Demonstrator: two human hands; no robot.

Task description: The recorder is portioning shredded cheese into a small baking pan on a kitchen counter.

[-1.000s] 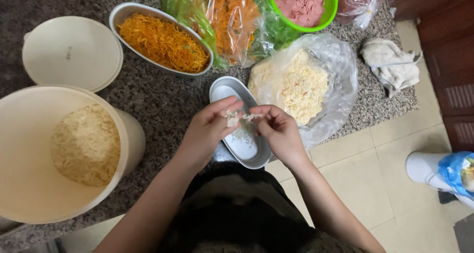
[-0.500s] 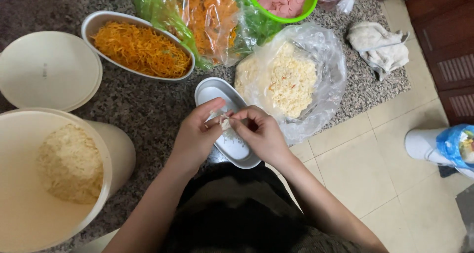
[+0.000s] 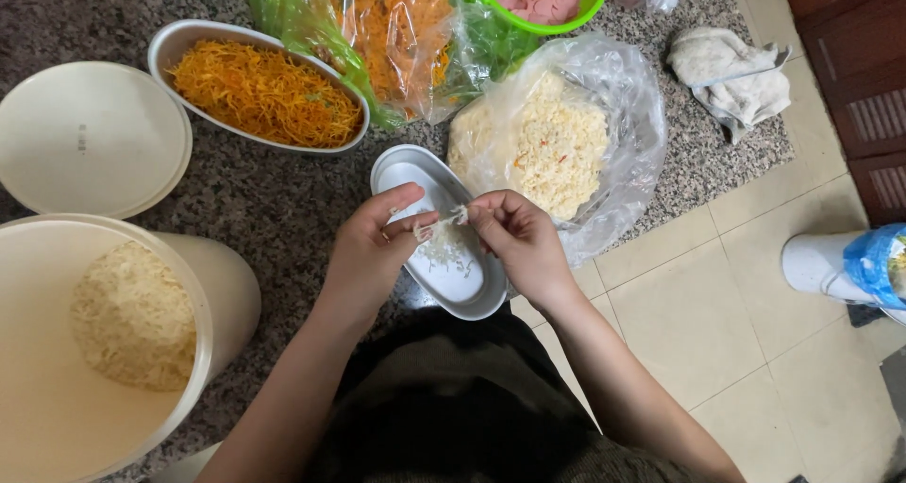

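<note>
Since the earlier frame, shreds have gathered in the oval tray. Cream tub holds pale shreds; metal dish, orange shreds. Left hand and right hand pinch a shred clump above the tray; clear bag holds crumbs.
</note>
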